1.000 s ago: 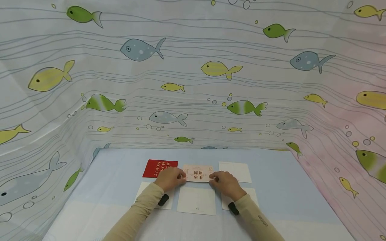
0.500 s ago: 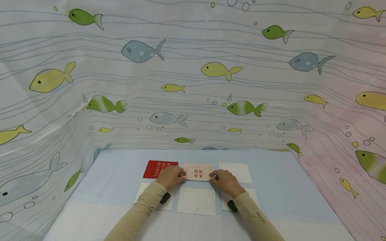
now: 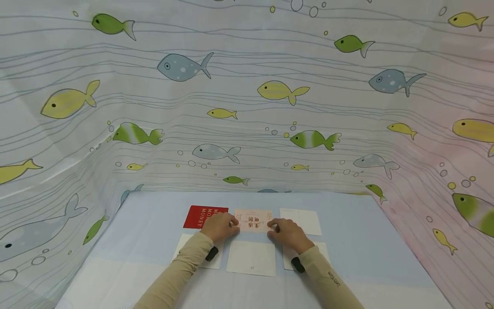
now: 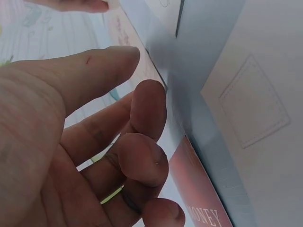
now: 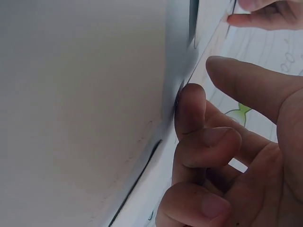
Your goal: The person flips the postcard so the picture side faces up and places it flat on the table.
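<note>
A pink card (image 3: 252, 219) with dark Chinese characters lies flat on the table, in the middle of the far row. At its left edge is my left hand (image 3: 219, 227), partly over a red card (image 3: 194, 217) lettered MONEY. My right hand (image 3: 290, 235) is at the pink card's right edge, beside a blank white card (image 3: 307, 221). In the left wrist view the left thumb (image 4: 120, 64) stands apart from the bent fingers. The right wrist view likewise shows a gap between the right thumb (image 5: 232, 71) and fingers. Neither hand pinches anything.
A near row holds a white card (image 3: 251, 257) in the middle, another white card (image 3: 186, 241) under my left arm, and a third white card (image 3: 323, 249) under my right arm. The pale blue tablecloth (image 3: 347, 223) surrounds them. A fish-print curtain (image 3: 247, 128) encloses the far sides.
The near edge of the pink card has settled flat onto the table, and the fingers have loosened from it. Both hands stay almost in place. The head view has shifted slightly.
</note>
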A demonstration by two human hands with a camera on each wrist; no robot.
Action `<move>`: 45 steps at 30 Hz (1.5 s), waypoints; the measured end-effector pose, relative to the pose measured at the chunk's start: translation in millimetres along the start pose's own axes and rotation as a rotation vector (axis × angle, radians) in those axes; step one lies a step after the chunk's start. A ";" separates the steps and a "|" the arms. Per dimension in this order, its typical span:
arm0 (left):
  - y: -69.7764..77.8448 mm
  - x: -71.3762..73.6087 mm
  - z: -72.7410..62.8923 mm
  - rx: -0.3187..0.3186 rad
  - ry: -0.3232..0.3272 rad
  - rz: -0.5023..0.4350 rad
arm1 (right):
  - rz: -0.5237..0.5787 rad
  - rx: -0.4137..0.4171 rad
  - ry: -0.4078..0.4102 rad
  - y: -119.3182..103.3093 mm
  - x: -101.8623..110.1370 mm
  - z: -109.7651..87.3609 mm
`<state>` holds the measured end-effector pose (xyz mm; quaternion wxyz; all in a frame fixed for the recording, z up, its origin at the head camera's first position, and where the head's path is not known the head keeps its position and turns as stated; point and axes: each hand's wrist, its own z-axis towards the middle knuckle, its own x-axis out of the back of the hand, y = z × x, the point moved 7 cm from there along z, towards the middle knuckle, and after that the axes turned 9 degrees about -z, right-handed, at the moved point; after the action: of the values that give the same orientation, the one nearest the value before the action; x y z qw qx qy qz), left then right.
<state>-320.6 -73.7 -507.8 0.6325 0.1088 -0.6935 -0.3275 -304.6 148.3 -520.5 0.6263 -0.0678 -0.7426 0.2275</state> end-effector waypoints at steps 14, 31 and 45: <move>-5.2 -7.8 2.1 -0.004 0.016 0.007 | 0.065 -0.020 0.109 34.3 28.5 -4.9; 60.6 -44.1 49.6 -0.200 0.057 0.160 | 0.078 -0.146 0.105 129.0 55.4 -26.3; 98.1 -77.2 81.3 -0.171 -0.023 0.298 | 0.060 -0.187 0.018 155.5 61.6 -19.5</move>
<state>-358.2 70.4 -510.7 0.6729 -0.0529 -0.6788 -0.2891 -327.2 314.9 -528.7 0.6167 -0.1502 -0.7526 0.1753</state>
